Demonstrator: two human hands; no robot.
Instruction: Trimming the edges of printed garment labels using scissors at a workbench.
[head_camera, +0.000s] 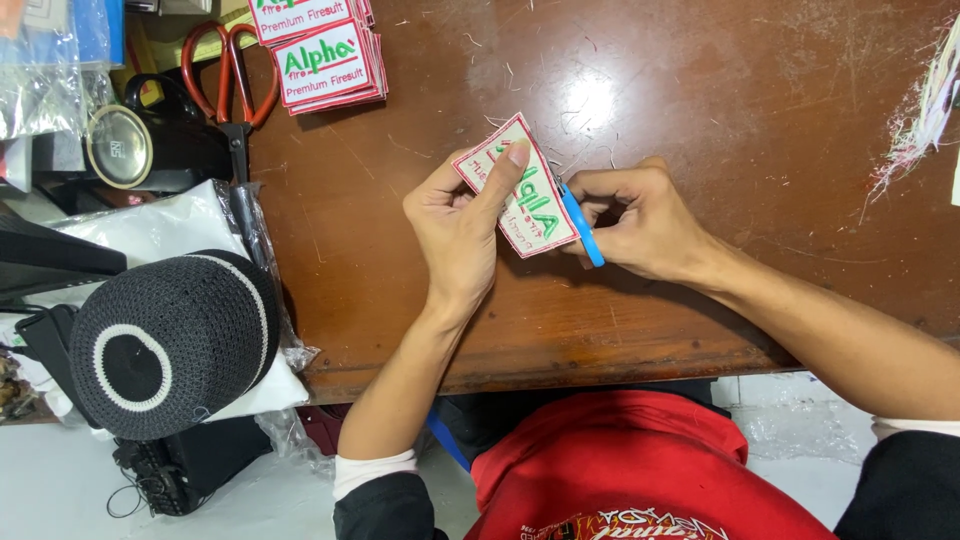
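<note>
Pinching the embroidered patch (520, 190) between thumb and forefinger, the left hand (455, 225) is holding it just above the brown worktop (700, 90), its grip pressed together on the patch's upper-left part. The right hand (640, 220) is curling shut round a small blue-handled snipper (582, 228), which is touching the patch's right edge. The patch looks light and thin yet fairly stiff from its stitching, likely flexing if bent, so holding it near a corner, away from the blade, seems sensible. Up and to the left of the patch, a stack of matching patches (320, 55) is lying beside red-handled scissors (232, 75). Further left and below, a black knitted cap (170, 340) is resting.
</note>
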